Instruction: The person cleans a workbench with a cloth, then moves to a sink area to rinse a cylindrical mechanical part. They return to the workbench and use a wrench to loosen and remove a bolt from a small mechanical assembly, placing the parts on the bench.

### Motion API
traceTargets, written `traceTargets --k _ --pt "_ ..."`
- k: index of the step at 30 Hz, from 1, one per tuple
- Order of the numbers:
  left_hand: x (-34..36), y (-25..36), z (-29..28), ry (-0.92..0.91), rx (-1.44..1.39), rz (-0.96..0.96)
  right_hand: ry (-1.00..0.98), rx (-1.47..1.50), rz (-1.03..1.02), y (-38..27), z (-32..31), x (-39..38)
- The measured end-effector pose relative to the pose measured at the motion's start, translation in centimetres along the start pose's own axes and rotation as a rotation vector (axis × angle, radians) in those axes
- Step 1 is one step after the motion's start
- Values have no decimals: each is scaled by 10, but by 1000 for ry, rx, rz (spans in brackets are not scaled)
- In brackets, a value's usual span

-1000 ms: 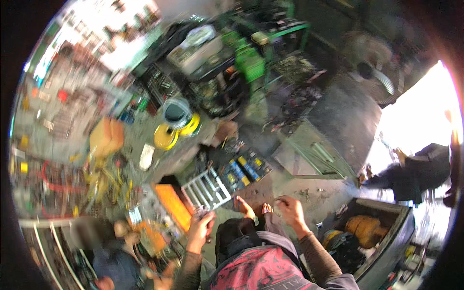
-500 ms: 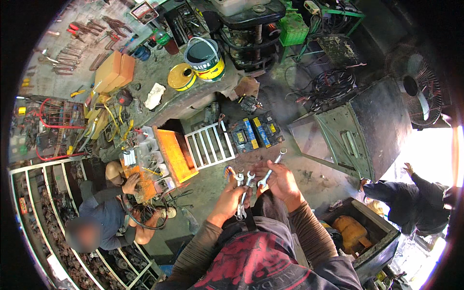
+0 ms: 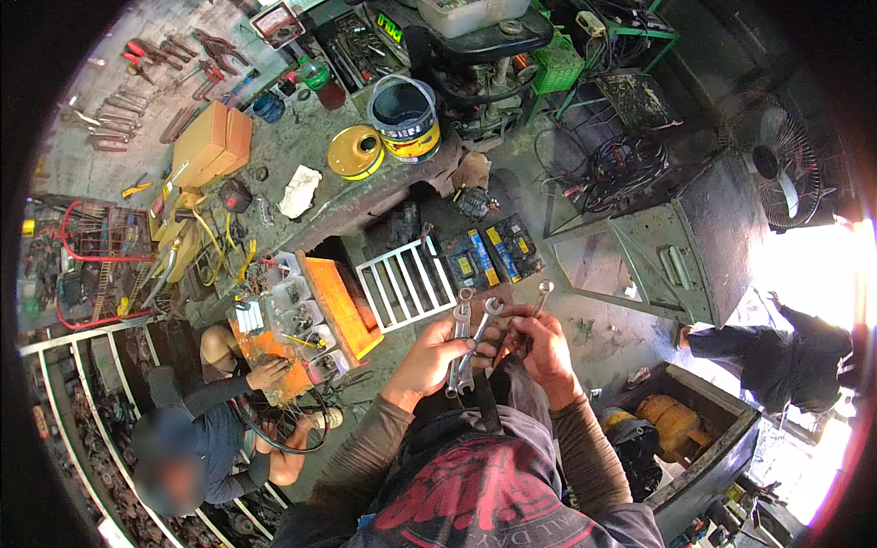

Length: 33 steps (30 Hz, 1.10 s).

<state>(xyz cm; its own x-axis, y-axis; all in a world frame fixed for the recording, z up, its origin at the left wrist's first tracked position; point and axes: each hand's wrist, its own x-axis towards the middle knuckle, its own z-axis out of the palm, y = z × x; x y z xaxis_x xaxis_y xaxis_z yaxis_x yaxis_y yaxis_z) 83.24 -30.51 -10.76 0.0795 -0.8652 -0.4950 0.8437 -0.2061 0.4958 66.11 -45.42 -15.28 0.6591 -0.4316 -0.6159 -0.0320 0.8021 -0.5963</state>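
Observation:
In front of my chest, my left hand (image 3: 427, 363) is closed around a few metal wrenches (image 3: 463, 318), their ring and open ends standing out above and below the fingers. My right hand (image 3: 548, 354) is closed on a single wrench (image 3: 544, 292); one end shows above its fingers, while most of the shaft is hidden by them. The fingertips of both hands are close together near the wrenches. Past my hands on the floor are a white slatted rack (image 3: 408, 285) and two dark batteries (image 3: 491, 253).
A person (image 3: 206, 429) sits at left beside an orange parts bench (image 3: 343, 306); another person (image 3: 767, 352) is at the bright right side. An open metal cabinet (image 3: 671, 260), a fan (image 3: 781, 173) and a bin (image 3: 731, 438) stand right. Ahead, a bench holds a bucket (image 3: 402, 110).
My right hand has come in toward the left, and its wrench now shows mainly at one end. The wrenches in my left hand stand more upright.

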Motion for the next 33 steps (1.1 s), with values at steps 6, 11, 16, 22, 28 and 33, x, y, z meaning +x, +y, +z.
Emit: traceTargets --k 6,11,16,22,28,33 --pt "7 -8 -26 0 -42 -41 40 79 33 18 54 1" --pt "23 -18 -49 72 -276 -132 101 96 81 17 54 26" --pt "64 -41 -102 86 -435 -48 -3 36 -38 50 -9 89" --pt "129 -51 -221 244 -157 119 -18 -979 -556 106 -95 197" --pt "177 -1 -315 616 296 503 -14 -234 72 168 -125 309" --pt "182 113 -376 893 520 736 -162 -573 -229 191 -119 351"
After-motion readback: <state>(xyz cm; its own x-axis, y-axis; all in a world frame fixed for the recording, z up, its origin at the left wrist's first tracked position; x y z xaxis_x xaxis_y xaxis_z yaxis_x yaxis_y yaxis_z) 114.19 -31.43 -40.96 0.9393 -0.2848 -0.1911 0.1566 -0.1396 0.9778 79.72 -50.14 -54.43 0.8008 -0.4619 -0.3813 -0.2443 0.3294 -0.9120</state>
